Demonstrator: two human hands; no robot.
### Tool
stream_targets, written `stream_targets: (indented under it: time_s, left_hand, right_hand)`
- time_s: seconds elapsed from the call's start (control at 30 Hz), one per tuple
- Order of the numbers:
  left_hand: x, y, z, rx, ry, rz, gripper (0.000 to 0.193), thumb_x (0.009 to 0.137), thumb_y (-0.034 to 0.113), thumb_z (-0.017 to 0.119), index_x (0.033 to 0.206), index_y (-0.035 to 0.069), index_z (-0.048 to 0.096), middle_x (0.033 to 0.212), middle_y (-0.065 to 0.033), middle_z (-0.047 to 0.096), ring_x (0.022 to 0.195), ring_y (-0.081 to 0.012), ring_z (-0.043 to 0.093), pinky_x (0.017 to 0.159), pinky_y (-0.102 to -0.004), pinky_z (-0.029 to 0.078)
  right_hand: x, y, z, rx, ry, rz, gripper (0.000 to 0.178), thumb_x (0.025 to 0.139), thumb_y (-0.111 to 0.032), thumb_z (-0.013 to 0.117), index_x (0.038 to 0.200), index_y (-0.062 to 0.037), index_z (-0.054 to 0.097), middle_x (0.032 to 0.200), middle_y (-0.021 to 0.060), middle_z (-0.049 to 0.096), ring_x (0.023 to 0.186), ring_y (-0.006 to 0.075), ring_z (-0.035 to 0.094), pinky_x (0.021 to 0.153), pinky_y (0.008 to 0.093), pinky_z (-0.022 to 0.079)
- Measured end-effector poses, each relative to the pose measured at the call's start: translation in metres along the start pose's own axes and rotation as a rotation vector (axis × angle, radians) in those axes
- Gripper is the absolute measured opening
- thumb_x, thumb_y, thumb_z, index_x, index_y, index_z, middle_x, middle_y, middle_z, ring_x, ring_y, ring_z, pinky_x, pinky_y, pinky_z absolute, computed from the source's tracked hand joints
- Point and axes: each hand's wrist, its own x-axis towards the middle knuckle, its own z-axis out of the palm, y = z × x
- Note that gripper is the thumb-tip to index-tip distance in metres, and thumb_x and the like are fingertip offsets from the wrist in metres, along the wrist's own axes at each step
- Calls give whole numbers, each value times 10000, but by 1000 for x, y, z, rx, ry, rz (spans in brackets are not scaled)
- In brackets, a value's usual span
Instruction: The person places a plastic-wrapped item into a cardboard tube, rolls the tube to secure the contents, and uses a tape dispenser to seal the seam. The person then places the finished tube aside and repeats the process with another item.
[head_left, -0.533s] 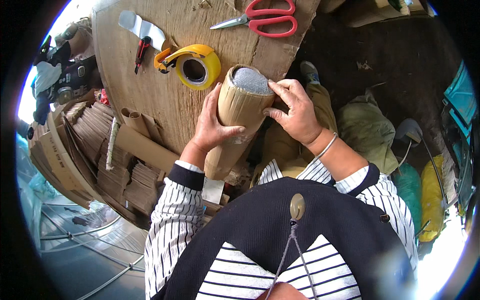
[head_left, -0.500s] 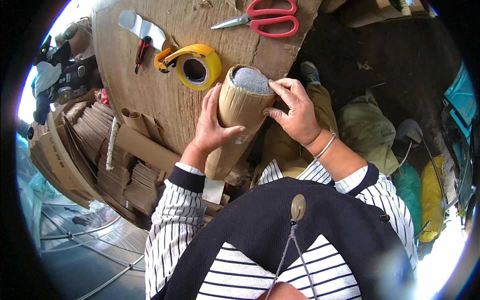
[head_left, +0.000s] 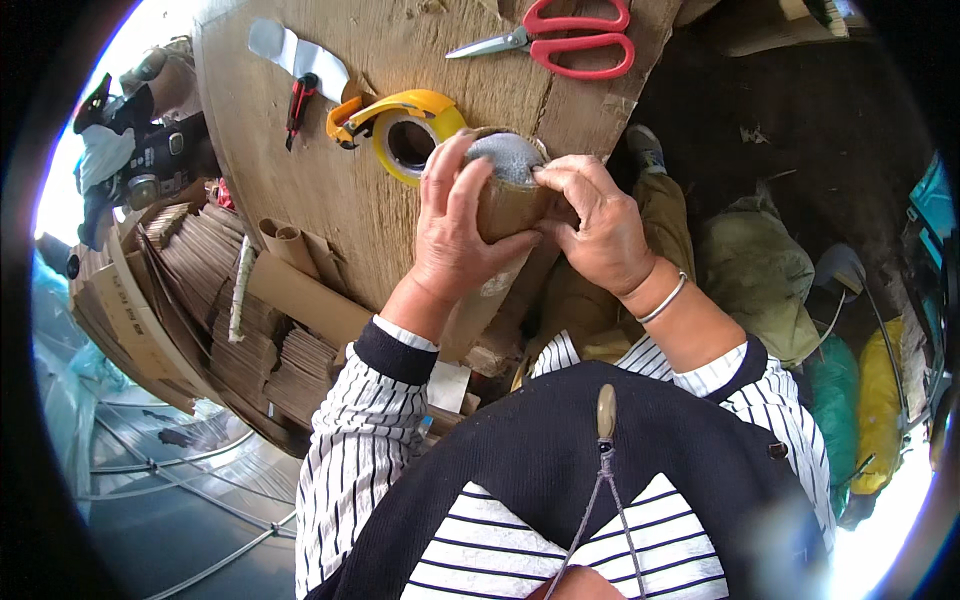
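Best to keep left hand [head_left: 455, 235] wrapped firmly round cardboard tube [head_left: 500, 215] above counter [head_left: 330, 170] while right hand [head_left: 600, 230] pinches, seemingly, grey padding [head_left: 505, 158] at its open top, pressing evenly inward.

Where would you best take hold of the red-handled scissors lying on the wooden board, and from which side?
Probably by the red handle loops. The scissors lie flat and closed on the wooden board, blades pointing to the person's left, loops toward the right. Coming from the right reaches the loops first and keeps fingers off the tips. Both hands are now on the cardboard tube.
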Motion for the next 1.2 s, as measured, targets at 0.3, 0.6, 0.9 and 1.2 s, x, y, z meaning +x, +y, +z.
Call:
stream_targets:
  time_s: [0.3,0.6,0.9,1.2]
  left_hand:
    - [35,2,-9,68,-143,246,610,537,324,859,1075,110,668,1234,-39,599,1257,-382,479,1035,-518,408]
    - [45,-9,-4,-70,10,293,384,592,319,831,881,115,682,1030,-18,647,1056,-283,587,937,-476,459]
    - [39,-4,-6,-42,60,270,263,693,309,788,818,134,637,947,-9,610,1044,-254,572,996,-476,424]
    - [-45,26,-21,-100,630,19,500,743,192,787,1187,91,582,1266,-128,550,1218,-326,520,1016,-501,421]
  right_hand:
    - [-6,14,5,10,69,-105,643,685,26,727,1303,-23,557,1289,165,556,1200,357,553,1003,399,481]
    - [12,1,-4,-122,-16,-157,564,694,-5,714,1240,23,576,1225,181,593,1122,369,593,975,414,484]
    - [13,-10,-12,-283,-236,-98,681,773,-118,719,1387,24,462,1368,224,506,1264,387,485,1100,435,371]
    - [36,-66,-12,-668,-387,-381,1031,693,-410,833,1509,-71,301,1529,202,325,1403,395,318,1152,528,258]
